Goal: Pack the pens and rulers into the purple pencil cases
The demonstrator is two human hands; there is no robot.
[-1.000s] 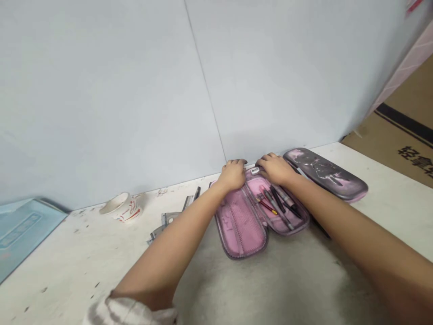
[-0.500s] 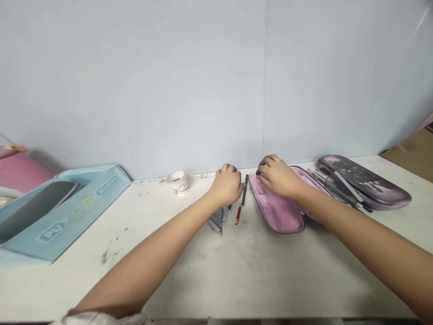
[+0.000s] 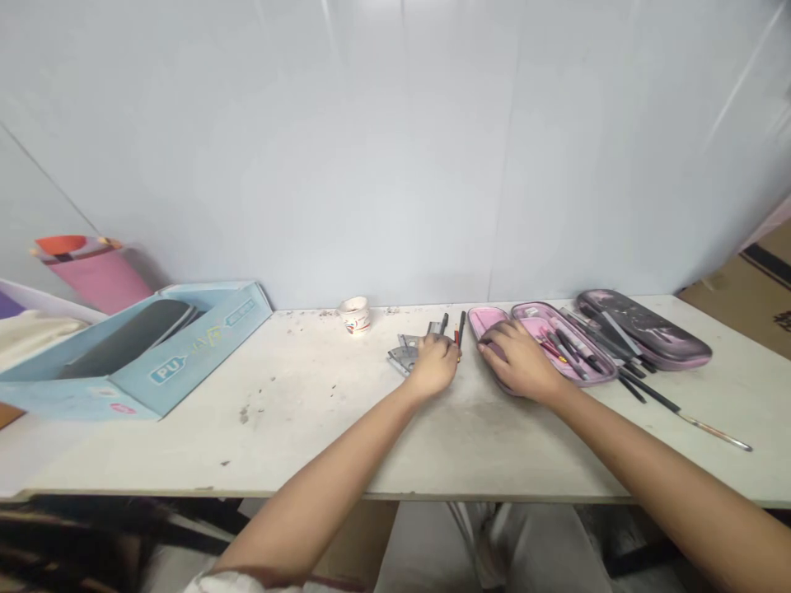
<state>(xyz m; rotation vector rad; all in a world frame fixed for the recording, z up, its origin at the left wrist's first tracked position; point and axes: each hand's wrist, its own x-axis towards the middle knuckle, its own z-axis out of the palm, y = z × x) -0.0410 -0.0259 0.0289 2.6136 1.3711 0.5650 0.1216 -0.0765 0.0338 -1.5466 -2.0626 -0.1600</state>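
Note:
My left hand (image 3: 436, 364) rests on the table with its fingers curled at the near end of a red pencil (image 3: 457, 336). Just beyond it lies a black pencil (image 3: 463, 324). Beside and partly under that hand are clear set squares or rulers (image 3: 403, 354) and a dark-tipped flat piece (image 3: 440, 324). My right hand (image 3: 517, 359) is closed over the left half of an open pink pencil case (image 3: 488, 316), covering most of that half. Pens and pencils (image 3: 572, 350) fill the other half.
Right of the open case lie dark tools (image 3: 602, 339), a long brush (image 3: 710, 428) and a closed dark case (image 3: 648, 325). A paper cup (image 3: 354, 315) stands near the wall. At left sits a blue box (image 3: 203, 346) holding a dark case (image 3: 133, 333), with a pink container (image 3: 102, 276) behind.
My view has tilted down, showing the table's front edge. My left hand has come to the pencil's near end; my right hand has moved nearer over the case's left half.

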